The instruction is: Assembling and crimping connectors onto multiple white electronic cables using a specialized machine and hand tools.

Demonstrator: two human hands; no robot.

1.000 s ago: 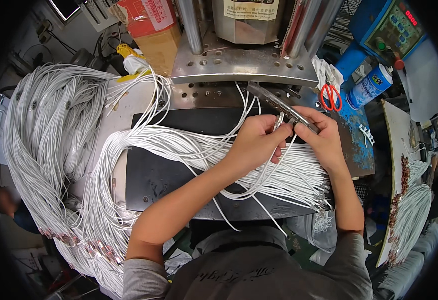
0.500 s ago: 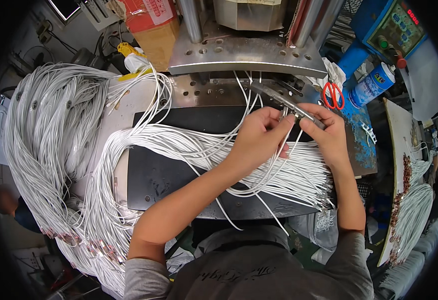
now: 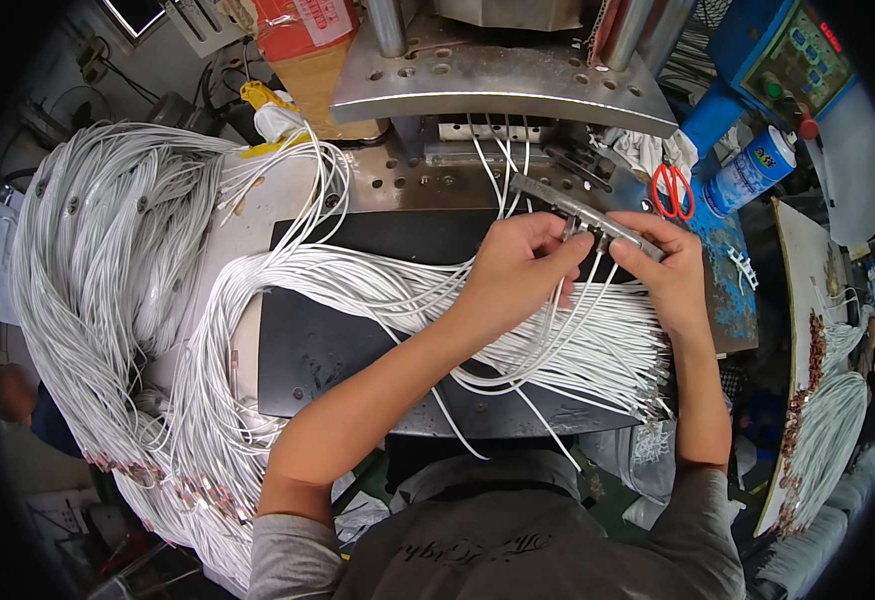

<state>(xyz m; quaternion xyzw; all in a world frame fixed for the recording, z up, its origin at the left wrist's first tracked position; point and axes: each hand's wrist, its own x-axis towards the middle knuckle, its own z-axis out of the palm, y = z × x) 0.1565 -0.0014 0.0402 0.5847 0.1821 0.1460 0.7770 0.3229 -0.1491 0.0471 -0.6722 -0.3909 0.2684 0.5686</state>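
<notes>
My left hand (image 3: pixel 523 270) and my right hand (image 3: pixel 668 270) meet over a narrow metal bar fixture (image 3: pixel 583 215) that lies slantwise above the black mat (image 3: pixel 328 350). Left fingertips pinch a thin white cable at the bar's middle. The right hand grips the bar's lower right end. Several white cables (image 3: pixel 518 160) run from the bar up into the metal press (image 3: pixel 498 80). A loose sheaf of white cables (image 3: pixel 578 350) lies under both hands.
A huge bundle of white cables (image 3: pixel 108 280) drapes over the table's left side. Red-handled scissors (image 3: pixel 670 190), a blue spray can (image 3: pixel 753 165) and a blue control box (image 3: pixel 788 60) sit at the right. More cable bundles (image 3: pixel 818 430) hang at far right.
Both hands have shifted slightly up and right along the bar. The left fingers have closed in on a cable at the bar.
</notes>
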